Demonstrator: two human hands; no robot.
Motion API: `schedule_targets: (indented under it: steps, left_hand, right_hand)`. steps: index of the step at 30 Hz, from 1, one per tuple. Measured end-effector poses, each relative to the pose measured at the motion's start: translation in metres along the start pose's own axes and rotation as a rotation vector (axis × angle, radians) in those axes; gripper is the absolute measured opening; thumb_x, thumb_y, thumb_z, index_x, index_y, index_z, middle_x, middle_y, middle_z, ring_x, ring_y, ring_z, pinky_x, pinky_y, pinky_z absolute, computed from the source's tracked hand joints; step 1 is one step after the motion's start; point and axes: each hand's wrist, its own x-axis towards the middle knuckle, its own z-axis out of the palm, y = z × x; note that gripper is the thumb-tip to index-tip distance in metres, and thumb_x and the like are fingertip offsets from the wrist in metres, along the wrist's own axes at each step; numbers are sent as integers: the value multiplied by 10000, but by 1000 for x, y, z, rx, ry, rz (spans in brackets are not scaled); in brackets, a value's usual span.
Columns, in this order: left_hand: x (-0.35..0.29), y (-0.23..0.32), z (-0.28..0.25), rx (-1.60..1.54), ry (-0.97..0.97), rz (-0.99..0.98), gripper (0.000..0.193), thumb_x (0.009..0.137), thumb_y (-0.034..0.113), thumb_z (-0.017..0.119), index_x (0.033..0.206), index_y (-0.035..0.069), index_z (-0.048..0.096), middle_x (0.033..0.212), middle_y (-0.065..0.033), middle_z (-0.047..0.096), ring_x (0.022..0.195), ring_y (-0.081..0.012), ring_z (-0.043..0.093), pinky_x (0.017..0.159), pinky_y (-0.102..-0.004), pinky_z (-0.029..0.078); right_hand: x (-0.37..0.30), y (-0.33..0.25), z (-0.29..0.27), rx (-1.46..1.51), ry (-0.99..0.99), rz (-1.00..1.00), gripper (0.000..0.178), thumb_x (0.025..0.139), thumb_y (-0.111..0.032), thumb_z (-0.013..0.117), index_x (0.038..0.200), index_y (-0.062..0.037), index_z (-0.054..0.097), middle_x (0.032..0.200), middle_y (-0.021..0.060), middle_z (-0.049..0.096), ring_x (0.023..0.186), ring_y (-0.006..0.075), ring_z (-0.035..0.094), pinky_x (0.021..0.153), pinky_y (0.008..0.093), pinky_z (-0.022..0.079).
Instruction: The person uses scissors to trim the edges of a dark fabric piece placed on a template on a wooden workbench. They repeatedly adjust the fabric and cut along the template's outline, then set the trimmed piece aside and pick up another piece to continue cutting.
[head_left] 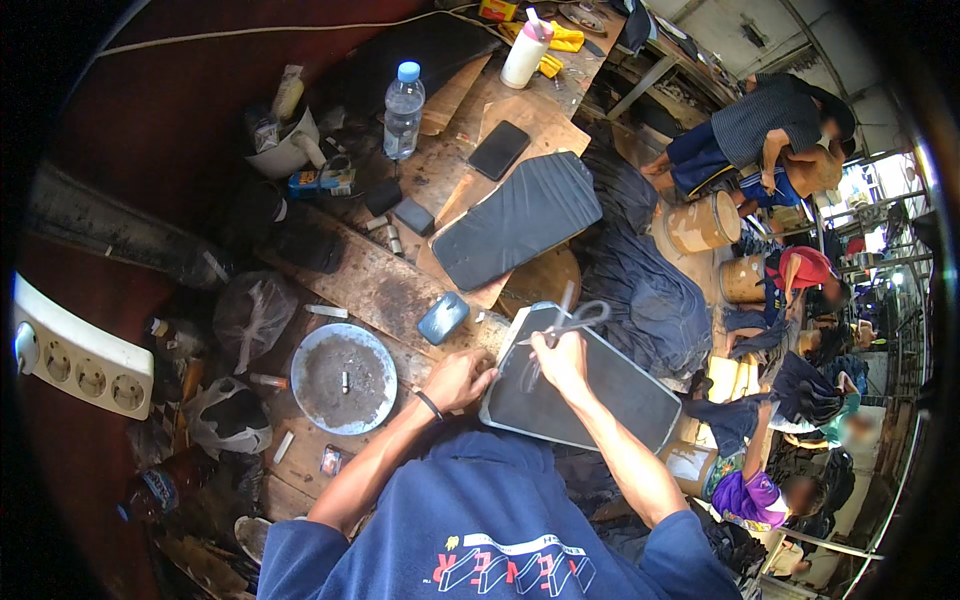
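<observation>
A dark grey flat panel with a pale rim (600,385) lies slanted in front of me. Over its upper left part is my right hand (562,362), its fingers closed on a thin grey looped tool (590,313) that looks like scissors, partly see-through from blur. At the panel's left edge rests my left hand (458,380), fingers bent and drawn together; what they grip, if anything, is hidden. Just above the left hand sits a small dark rounded case (444,318). A larger black padded panel (517,222) lies farther off on the wooden boards.
Left of my left arm is a round blue-rimmed dish of ash (343,422). A water bottle (404,112), a phone (498,150) and a white-pink flask (526,52) stand or lie beyond. Dark cloth (645,290) heaps at right; several people sit farther right. A power strip (85,350) is at left.
</observation>
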Motion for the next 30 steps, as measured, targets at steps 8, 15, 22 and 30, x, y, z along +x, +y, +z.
schedule_targets:
  steps: [8, 15, 22, 30]
  left_hand:
    - [14, 7, -3, 107, -33, 78, 274, 966, 281, 680, 1073, 28, 682, 974, -221, 726, 914, -420, 709, 805, -507, 557]
    - [17, 7, -6, 175, 34, 98, 284, 965, 278, 670, 1066, 13, 673, 1021, -216, 716, 942, -430, 701, 820, -509, 558]
    - [17, 7, -2, 159, 21, 86, 285, 963, 286, 672, 1072, 23, 687, 1012, -204, 721, 940, -410, 709, 818, -497, 563]
    - [22, 4, 4, 126, 58, 105, 265, 973, 284, 667, 1040, 29, 688, 928, -207, 701, 888, -421, 700, 792, -510, 559]
  right_hand:
    - [35, -4, -49, -356, -298, -705, 263, 922, -327, 770, 899, -66, 745, 787, 139, 702, 711, 344, 691, 608, 446, 528]
    - [8, -3, -23, 24, -110, 0, 332, 920, -283, 734, 759, 7, 740, 659, 80, 740, 599, 191, 713, 602, 374, 546]
    - [2, -3, -4, 85, 79, 245, 281, 903, -215, 741, 799, 45, 753, 701, 112, 757, 647, 202, 756, 604, 352, 590]
    - [-3, -2, 5, 102, 116, 282, 277, 904, -206, 729, 792, 47, 732, 686, 101, 749, 614, 192, 747, 551, 336, 590]
